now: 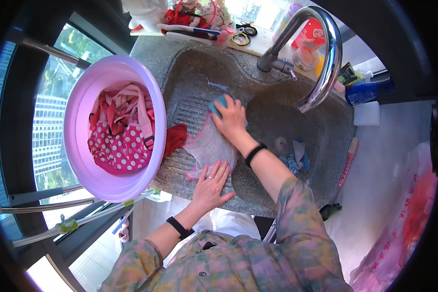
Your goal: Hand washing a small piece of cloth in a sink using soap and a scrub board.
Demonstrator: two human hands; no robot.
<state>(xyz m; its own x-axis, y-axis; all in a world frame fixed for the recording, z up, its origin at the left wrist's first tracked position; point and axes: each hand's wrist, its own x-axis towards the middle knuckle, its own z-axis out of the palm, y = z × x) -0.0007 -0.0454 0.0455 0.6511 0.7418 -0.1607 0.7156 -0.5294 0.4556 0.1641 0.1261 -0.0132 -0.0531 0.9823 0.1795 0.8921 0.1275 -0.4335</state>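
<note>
A thin white garment with pink trim [211, 146] lies spread over the ribbed washboard side of the stone sink [189, 87]. My left hand [212, 186] presses flat on its lower edge, fingers apart. At the top of the cloth, my right hand [230, 117] grips a teal block [218, 105], perhaps soap; my fingers hide much of it. To the right, the sink's round basin [262, 113] holds small blue and white cloth pieces [297, 157]. A dark red cloth [175, 138] rests beside the white garment, partly behind the tub.
A lilac plastic tub [73, 120] with a pink polka-dot garment [118, 149] stands at left. The chrome faucet [335, 47] arches over the basin. A pink brush [348, 160] and a white block [367, 114] lie at right. Bottles, including a blue one [368, 90], line the back ledge.
</note>
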